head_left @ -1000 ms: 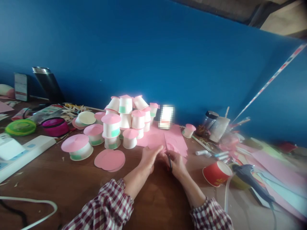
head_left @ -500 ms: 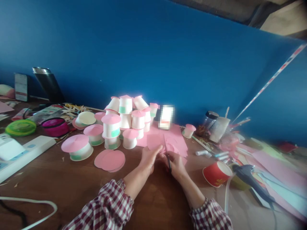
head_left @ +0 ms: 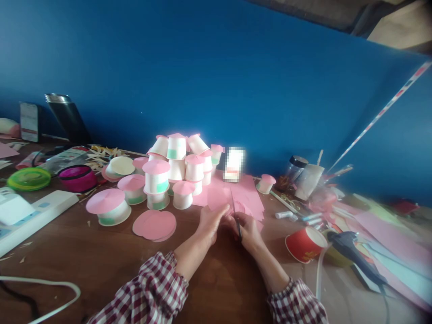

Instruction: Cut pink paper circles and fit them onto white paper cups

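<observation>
Just below the frame's centre, the right hand [head_left: 249, 230] is holding dark-handled scissors [head_left: 239, 227], blades pointing upward, while the left hand [head_left: 206, 224] is pinching pink paper [head_left: 218, 197] just beside them. Feeding the paper slowly into steady blades would probably be giving the smoothest edge.

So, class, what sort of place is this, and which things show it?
Probably a craft worktable: the right hand holds slim dark scissors over pink paper sheets, white, pink-topped paper cups stand nearby, some stacked, and what looks like a dark grey glue gun lies off to the right.
</observation>
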`<action>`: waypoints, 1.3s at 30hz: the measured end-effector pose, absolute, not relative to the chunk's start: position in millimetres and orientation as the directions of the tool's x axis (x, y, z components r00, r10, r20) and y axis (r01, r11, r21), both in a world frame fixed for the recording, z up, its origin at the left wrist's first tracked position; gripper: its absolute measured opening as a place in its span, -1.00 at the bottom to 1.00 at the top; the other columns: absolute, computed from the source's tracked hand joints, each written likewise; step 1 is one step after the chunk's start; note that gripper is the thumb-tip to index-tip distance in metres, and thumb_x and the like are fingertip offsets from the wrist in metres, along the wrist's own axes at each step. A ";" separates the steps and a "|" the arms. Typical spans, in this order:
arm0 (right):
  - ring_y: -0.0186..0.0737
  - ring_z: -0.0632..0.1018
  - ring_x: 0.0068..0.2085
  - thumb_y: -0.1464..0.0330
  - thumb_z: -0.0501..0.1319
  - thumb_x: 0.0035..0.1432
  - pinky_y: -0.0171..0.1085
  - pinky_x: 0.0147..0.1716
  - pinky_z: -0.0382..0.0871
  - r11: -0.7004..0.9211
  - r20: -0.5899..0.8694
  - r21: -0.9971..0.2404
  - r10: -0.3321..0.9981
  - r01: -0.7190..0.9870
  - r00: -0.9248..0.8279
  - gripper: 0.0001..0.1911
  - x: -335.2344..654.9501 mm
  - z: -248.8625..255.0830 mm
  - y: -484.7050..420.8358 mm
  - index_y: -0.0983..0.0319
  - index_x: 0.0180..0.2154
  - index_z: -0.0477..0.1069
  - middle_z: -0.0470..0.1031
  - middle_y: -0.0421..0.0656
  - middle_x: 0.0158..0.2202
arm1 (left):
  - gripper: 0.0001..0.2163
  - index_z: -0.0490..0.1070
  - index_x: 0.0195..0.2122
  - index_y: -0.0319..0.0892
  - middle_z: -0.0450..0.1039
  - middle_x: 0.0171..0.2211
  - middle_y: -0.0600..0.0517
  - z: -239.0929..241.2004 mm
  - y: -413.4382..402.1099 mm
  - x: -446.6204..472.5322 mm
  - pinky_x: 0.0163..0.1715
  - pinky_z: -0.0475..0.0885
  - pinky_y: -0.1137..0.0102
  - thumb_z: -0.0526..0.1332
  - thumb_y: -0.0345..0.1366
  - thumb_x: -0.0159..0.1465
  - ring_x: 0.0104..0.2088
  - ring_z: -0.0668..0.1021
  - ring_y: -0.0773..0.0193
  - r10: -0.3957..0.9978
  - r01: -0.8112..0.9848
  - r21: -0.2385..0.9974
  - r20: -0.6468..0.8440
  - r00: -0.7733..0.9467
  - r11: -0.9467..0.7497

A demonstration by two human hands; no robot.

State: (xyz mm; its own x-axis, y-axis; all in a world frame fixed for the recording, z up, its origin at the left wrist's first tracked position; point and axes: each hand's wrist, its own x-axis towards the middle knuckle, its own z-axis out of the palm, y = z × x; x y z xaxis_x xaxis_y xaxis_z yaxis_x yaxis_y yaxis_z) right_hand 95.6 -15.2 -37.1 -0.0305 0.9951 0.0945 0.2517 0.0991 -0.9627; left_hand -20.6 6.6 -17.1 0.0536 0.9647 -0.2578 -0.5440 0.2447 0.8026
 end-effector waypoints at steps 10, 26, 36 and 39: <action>-0.45 0.22 -0.73 0.11 0.28 0.00 -0.44 -0.78 0.09 0.103 0.103 -0.955 0.995 0.277 -0.017 -0.65 96.8 -42.3 -13.4 0.30 -0.47 0.41 0.18 -0.35 -0.76 | -0.82 0.38 -0.61 -0.32 0.41 -0.71 -0.03 -17.6 6.1 -20.2 -0.64 0.44 0.34 0.35 -0.32 -0.06 -0.67 0.49 0.23 0.967 -0.540 0.804 -0.242 0.085 0.249; -0.45 0.25 -0.72 0.16 0.29 0.00 -0.44 -0.75 0.13 0.078 0.071 -0.968 0.997 0.240 -0.038 -0.68 97.3 -39.9 -14.0 0.32 -0.43 0.41 0.22 -0.34 -0.74 | -0.83 0.40 -0.53 -0.31 0.45 -0.67 -0.03 -19.5 9.6 -20.7 -0.58 0.47 0.34 0.36 -0.35 -0.08 -0.60 0.55 0.16 0.960 -0.552 0.793 -0.273 0.056 0.258; -0.46 0.23 -0.71 0.20 0.28 0.02 -0.44 -0.73 0.08 0.086 0.074 -0.968 0.995 0.236 -0.061 -0.72 98.3 -41.5 -13.4 0.31 -0.45 0.38 0.21 -0.35 -0.75 | -0.82 0.43 -0.49 -0.32 0.44 -0.66 0.00 -17.6 10.6 -22.8 -0.59 0.46 0.37 0.36 -0.36 -0.09 -0.66 0.50 0.25 0.958 -0.565 0.782 -0.278 0.063 0.264; -0.45 0.24 -0.71 0.20 0.27 0.03 -0.45 -0.74 0.07 0.091 0.079 -0.964 0.995 0.249 -0.056 -0.72 98.7 -40.9 -13.2 0.30 -0.46 0.38 0.20 -0.35 -0.74 | -0.78 0.45 -0.44 -0.33 0.46 -0.63 -0.02 -21.1 11.7 -23.1 -0.56 0.48 0.35 0.38 -0.35 -0.10 -0.60 0.54 0.20 0.959 -0.568 0.780 -0.277 0.064 0.263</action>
